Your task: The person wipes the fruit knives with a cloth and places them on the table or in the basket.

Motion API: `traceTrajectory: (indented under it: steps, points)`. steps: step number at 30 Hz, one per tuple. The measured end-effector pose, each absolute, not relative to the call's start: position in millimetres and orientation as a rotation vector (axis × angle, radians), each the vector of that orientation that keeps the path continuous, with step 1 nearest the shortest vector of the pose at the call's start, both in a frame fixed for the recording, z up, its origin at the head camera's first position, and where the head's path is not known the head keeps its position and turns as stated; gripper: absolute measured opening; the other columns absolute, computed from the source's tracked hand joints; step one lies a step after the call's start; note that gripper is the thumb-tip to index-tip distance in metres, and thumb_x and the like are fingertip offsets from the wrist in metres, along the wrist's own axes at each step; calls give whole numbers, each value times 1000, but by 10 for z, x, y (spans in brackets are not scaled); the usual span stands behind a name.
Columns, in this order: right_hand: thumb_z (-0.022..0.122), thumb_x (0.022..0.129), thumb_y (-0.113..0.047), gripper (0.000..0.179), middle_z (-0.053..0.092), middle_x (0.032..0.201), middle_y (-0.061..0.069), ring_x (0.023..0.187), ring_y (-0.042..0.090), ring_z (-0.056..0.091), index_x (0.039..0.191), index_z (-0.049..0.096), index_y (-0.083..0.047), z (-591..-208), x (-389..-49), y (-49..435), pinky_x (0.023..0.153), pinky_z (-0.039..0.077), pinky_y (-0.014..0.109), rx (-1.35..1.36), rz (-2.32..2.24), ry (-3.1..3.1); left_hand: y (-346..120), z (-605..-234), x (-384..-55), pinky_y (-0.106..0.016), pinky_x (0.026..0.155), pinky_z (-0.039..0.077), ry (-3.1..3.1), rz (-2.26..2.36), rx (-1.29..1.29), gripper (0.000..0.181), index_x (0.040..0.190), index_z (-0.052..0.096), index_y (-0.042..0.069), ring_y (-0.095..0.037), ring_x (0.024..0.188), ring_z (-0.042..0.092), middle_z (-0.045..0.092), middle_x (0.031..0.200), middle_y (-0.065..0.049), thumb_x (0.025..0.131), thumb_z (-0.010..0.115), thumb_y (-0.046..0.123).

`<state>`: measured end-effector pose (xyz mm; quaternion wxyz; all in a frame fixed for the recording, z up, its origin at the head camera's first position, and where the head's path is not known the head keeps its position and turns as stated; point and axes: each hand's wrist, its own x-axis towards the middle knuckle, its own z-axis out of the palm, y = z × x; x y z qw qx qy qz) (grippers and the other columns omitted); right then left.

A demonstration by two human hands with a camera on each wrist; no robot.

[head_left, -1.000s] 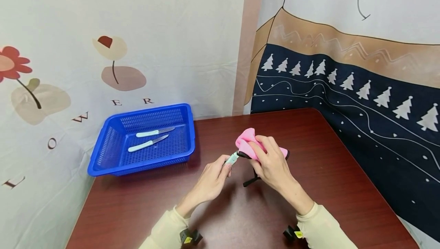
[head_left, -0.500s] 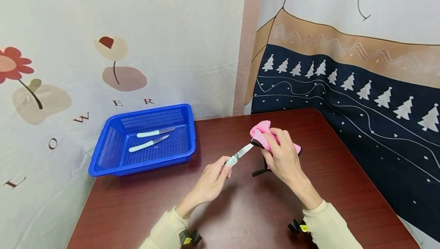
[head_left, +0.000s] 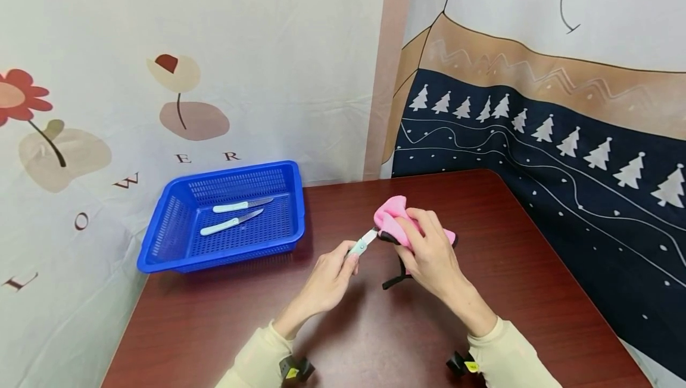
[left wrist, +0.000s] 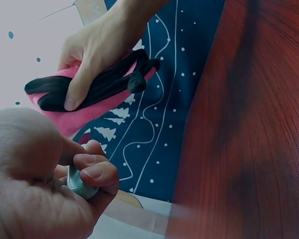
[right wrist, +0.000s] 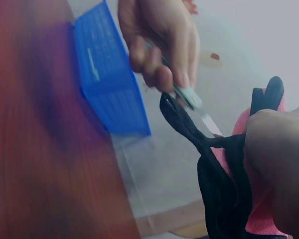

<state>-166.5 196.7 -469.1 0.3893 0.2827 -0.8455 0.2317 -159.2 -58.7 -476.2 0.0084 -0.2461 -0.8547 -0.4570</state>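
My left hand (head_left: 328,279) grips the pale green handle of a knife (head_left: 358,247), its blade pointing up and right. In the left wrist view the handle's end (left wrist: 80,184) shows between the curled fingers. My right hand (head_left: 427,252) holds a folded pink cloth with black edging (head_left: 393,219), thumb on the near side. Most of the blade is hidden in the cloth; only a short stretch by the handle (right wrist: 209,124) shows in the right wrist view. A black strip of the edging (head_left: 395,281) hangs below the cloth. Both hands are above the table.
A blue plastic basket (head_left: 155,257) stands at the table's back left. Inside lie two knives with pale handles, one behind the other (head_left: 229,207). The dark red wooden table (head_left: 364,340) meets printed cloth walls (head_left: 268,78) at the back and right.
The cloth slid up and right along the blade, baring most of it half a second ago, then came back down toward the handle. My left hand has barely moved.
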Motion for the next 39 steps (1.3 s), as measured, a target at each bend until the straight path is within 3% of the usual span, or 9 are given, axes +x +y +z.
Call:
traceTrajectory:
  steps: [11,20,39]
  points:
    - [77,89,-4,39,70,127,19,107,33,65,128,76,-3,-4756,-1594,1705,91,60,43,936,510,-2105,-581,-4779,-1601,-23,69,45,-2660,-1412,-782,18,102,64,11,-1,71,52,66,81,0,116,53,7]
    - [70,102,-14,30,71,130,19,110,34,66,130,75,-6,-4785,-1601,1677,95,60,44,950,465,-2121,-588,-4782,-1582,-23,71,45,-2661,-1403,-789,22,97,61,12,-2,73,55,67,79,-1,117,53,11]
    - [86,90,-10,41,69,129,20,108,34,63,129,75,-4,-4752,-1694,1866,88,59,43,828,489,-2175,-628,-4791,-1566,-22,68,42,-2614,-1462,-844,15,110,67,10,2,69,46,65,82,0,117,54,8]
